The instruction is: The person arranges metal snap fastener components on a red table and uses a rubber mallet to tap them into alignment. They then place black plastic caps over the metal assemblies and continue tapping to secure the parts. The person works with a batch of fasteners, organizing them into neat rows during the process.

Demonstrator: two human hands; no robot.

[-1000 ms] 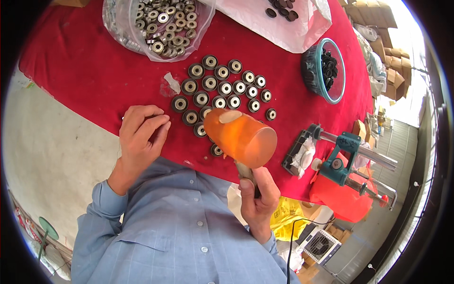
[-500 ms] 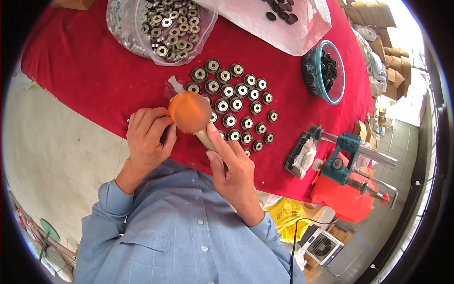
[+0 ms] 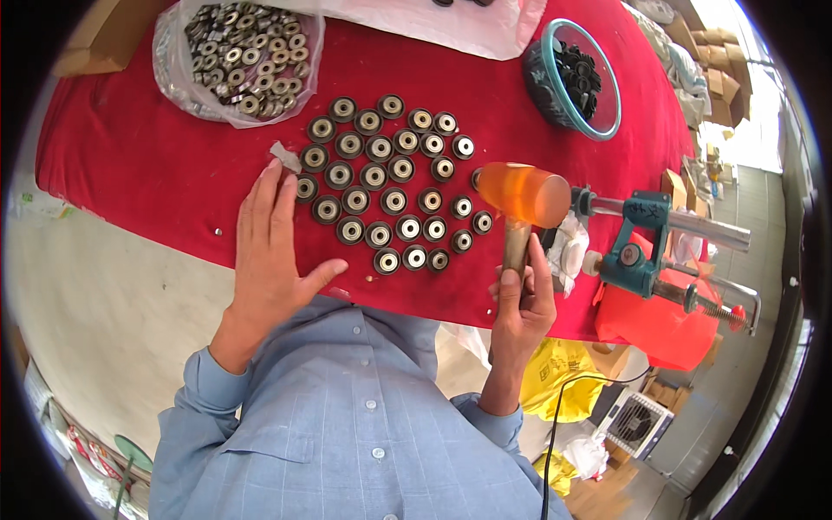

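Observation:
A mallet (image 3: 523, 192) with an orange, see-through head and a wooden handle is in my right hand (image 3: 525, 312), its fingers wrapped round the handle. It is held at the right of several black-rimmed wheels with metal bearings in their centres (image 3: 379, 149), which lie grouped on the red cloth (image 3: 165, 173). My left hand (image 3: 273, 247) lies flat with its fingers stretched out, left of the wheels, and holds nothing. By its fingertips is a scrap of whitish material (image 3: 284, 157). The mallet head hides part of one wheel behind it.
A clear plastic bag of loose bearings (image 3: 251, 65) stands at the far left, near a cardboard box (image 3: 108, 39). Far right is a blue-rimmed tub of black parts (image 3: 572, 78). A green press tool (image 3: 637, 247) overhangs the right table edge. A white sack (image 3: 433, 26) lies at the back.
The mallet has moved right, away from my left hand to the right of the wheels. My left hand has opened from curled to flat. The view has shifted somewhat.

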